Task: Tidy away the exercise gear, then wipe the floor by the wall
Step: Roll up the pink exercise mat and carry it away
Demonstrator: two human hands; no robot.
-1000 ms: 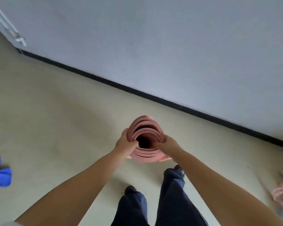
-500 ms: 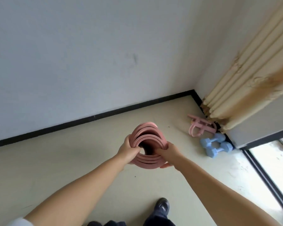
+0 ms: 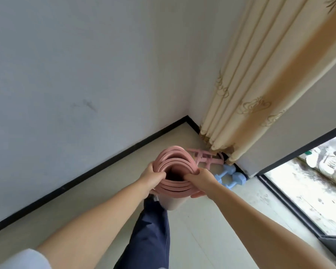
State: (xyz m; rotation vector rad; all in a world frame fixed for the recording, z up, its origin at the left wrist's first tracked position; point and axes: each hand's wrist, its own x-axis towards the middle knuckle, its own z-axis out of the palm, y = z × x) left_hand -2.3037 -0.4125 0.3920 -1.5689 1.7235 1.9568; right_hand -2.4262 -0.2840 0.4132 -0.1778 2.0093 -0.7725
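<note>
I hold a rolled pink exercise mat (image 3: 174, 162) upright in front of me, looking down into its open end. My left hand (image 3: 151, 176) grips the left rim of the roll and my right hand (image 3: 201, 179) grips the right rim, thumbs hooked inside. Beyond the roll, in the corner, a pink plastic exercise frame (image 3: 206, 157) lies on the floor. Two light blue dumbbells (image 3: 231, 176) lie beside it, just right of my right hand.
A grey wall (image 3: 85, 74) with a black skirting board (image 3: 105, 164) runs along the left and meets the corner. A cream curtain (image 3: 250, 94) hangs at the right. A glass door with a black frame (image 3: 291, 208) is at the right. My dark trouser leg (image 3: 151, 230) is below the mat.
I have turned right and walked toward the corner with the mat in both hands. The curtain, dumbbells and pink frame came into view and are now closer; the blue cloth went out of view.
</note>
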